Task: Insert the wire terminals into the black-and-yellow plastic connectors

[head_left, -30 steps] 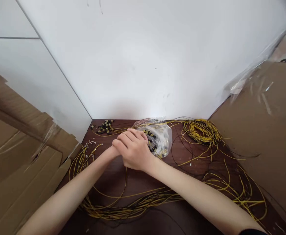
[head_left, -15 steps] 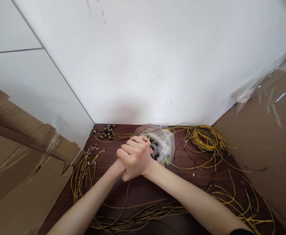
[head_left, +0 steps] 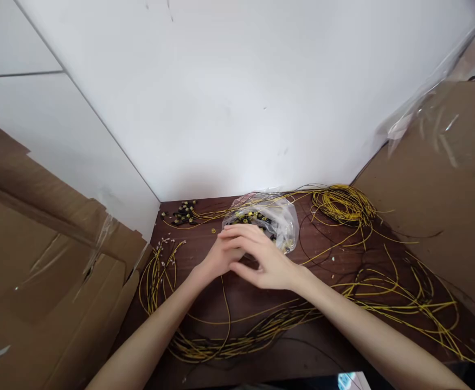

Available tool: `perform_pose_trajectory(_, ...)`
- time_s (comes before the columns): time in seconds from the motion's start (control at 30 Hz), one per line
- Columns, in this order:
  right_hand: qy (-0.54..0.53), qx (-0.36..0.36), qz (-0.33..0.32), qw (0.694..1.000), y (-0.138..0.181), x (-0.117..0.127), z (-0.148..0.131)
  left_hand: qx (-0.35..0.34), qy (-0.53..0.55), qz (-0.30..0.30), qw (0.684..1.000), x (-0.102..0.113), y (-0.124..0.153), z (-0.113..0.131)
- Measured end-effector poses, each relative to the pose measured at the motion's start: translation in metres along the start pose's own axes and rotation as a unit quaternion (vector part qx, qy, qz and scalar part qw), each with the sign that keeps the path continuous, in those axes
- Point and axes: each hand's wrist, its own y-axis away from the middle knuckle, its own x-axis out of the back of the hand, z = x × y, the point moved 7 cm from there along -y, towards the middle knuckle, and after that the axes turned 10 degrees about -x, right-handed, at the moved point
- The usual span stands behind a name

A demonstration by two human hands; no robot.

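Observation:
My left hand (head_left: 214, 260) and my right hand (head_left: 264, 261) meet above the middle of a dark brown tabletop. The right hand's fingers lie lightly curved over the left hand, its thumb apart, with a gap showing between thumb and palm. Most of the left hand's fingers are hidden behind the right hand. A thin yellow wire (head_left: 225, 303) runs down from beneath the left hand; whether it is held I cannot tell. Just behind the hands sits a clear plastic bag (head_left: 289, 227) with small black and yellow connectors (head_left: 243, 218) in it.
Black connectors with yellow ends (head_left: 185, 212) lie at the back left. A yellow wire coil (head_left: 341, 206) rests back right; a long wire bundle (head_left: 237, 346) crosses the front. White-tipped wires (head_left: 152, 281) lie left. Cardboard (head_left: 58, 271) flanks the left, another cardboard panel (head_left: 436, 179) the right.
My right hand was clasped tightly around my left; its grip has loosened and its thumb has come away. The view has shifted, showing more of the table's front edge.

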Motion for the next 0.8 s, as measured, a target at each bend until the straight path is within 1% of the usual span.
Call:
perform_pose_trajectory(0.07, -0.050, -0.048, 0.065, 0.995, 0.012, 0.013, 0.016, 0.001, 0.018, -0.003, 1.000, 0.002, 0.001, -0.001)
perform_pose_trajectory(0.13, -0.087, -0.114, 0.135, 0.980, 0.022, 0.024, 0.038, 0.017, 0.013, 0.018, 1.000, 0.003, 0.003, -0.003)
perform_pose_trajectory(0.2, -0.108, -0.174, 0.176, 0.963, 0.030, 0.030, 0.060, 0.015, 0.008, 0.035, 0.999, 0.002, 0.006, -0.003)
perform_pose_trajectory(0.27, -0.112, -0.208, 0.180, 0.955, 0.035, 0.033, 0.076, 0.002, 0.011, 0.048, 0.999, 0.000, 0.010, -0.003)
perform_pose_trajectory(0.4, -0.102, -0.225, 0.169, 0.954, 0.041, 0.039, 0.088, 0.000, 0.024, 0.064, 0.998, -0.003, 0.015, -0.008)
perform_pose_trajectory(0.53, -0.075, -0.231, 0.166, 0.956, 0.044, 0.042, 0.086, 0.005, 0.032, 0.077, 0.997, -0.005, 0.015, -0.012)
perform_pose_trajectory(0.6, -0.058, -0.240, 0.173, 0.954, 0.045, 0.043, 0.083, 0.000, 0.034, 0.096, 0.995, -0.003, 0.015, -0.012)
perform_pose_trajectory(0.67, -0.062, -0.247, 0.185, 0.949, 0.046, 0.042, 0.080, -0.005, 0.033, 0.119, 0.992, 0.001, 0.015, -0.010)
perform_pose_trajectory(0.73, -0.082, -0.244, 0.190, 0.948, 0.046, 0.038, 0.077, -0.014, 0.032, 0.136, 0.990, 0.004, 0.015, -0.008)
perform_pose_trajectory(0.8, -0.082, -0.237, 0.170, 0.953, 0.044, 0.029, 0.075, -0.027, 0.034, 0.142, 0.989, 0.005, 0.016, -0.006)
